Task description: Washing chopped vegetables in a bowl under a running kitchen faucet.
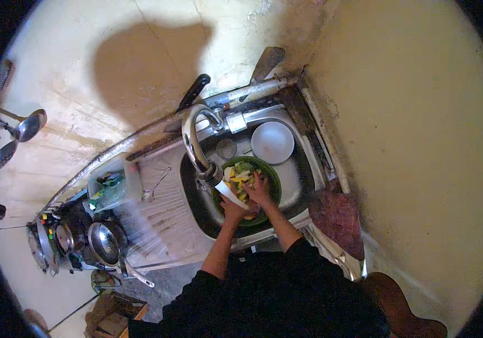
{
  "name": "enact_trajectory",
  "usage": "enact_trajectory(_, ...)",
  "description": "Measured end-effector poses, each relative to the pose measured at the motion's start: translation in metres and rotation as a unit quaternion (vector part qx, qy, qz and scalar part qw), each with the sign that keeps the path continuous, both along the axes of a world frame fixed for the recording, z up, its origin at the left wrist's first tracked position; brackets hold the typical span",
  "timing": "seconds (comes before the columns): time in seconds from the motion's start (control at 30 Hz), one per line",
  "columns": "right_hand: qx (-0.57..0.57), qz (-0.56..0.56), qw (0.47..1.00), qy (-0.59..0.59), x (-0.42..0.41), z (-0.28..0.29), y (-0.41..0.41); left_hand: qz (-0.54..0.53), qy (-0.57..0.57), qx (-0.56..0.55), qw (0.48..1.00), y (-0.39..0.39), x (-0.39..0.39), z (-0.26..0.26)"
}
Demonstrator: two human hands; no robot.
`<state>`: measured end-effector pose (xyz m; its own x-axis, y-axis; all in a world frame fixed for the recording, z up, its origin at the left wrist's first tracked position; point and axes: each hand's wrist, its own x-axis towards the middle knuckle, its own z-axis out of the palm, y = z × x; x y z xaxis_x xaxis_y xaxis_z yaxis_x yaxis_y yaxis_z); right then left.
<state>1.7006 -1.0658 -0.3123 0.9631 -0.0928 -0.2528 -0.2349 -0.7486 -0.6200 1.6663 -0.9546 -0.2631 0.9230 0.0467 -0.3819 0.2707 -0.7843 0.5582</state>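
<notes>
Cut vegetables (239, 175), white, yellow and green pieces, lie in a green bowl (276, 181) inside a metal sink. Water streams from the curved chrome faucet (191, 139) down onto my left hand (233, 209), which is at the bowl's near left part. My right hand (260, 190) rests among the pieces with its fingers spread. Fingertips of the left hand are partly hidden by the water and the pieces, so its grip is unclear.
Behind the bowl, a white bowl (272, 143) and a drinking glass (226, 148) sit in the sink. A spoon (155, 184) and a plastic container (133, 179) are on the drainboard (169, 215). Pans (105, 243) stand farther left. A black-handled knife (194, 92) leans behind the faucet.
</notes>
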Motion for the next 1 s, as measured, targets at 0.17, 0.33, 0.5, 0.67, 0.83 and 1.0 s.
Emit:
enact_trajectory(0.17,0.281,-0.044,0.959,0.009,0.003,0.005,-0.012,0.008,-0.104,0.044,0.994,0.000,-0.006,-0.014)
enact_trajectory(0.33,0.340,-0.095,0.927,0.124,-0.002,0.028,-0.014,0.049,-0.093,-0.012,0.994,0.013,-0.007,-0.036)
enact_trajectory(0.5,0.617,-0.078,0.702,0.348,0.005,0.062,-0.027,0.124,-0.035,-0.228,0.965,0.069,-0.006,-0.058)
enact_trajectory(0.67,0.393,-0.083,0.867,0.294,0.032,0.073,-0.052,-0.002,-0.186,-0.076,0.980,0.020,0.028,0.005)
enact_trajectory(0.83,0.280,-0.012,0.960,0.014,0.036,0.012,-0.028,-0.124,-0.124,0.012,0.984,0.016,0.043,0.014)
enact_trajectory(1.0,0.261,0.051,0.962,0.059,0.046,0.024,0.004,-0.134,-0.146,0.014,0.980,0.038,0.033,-0.044)
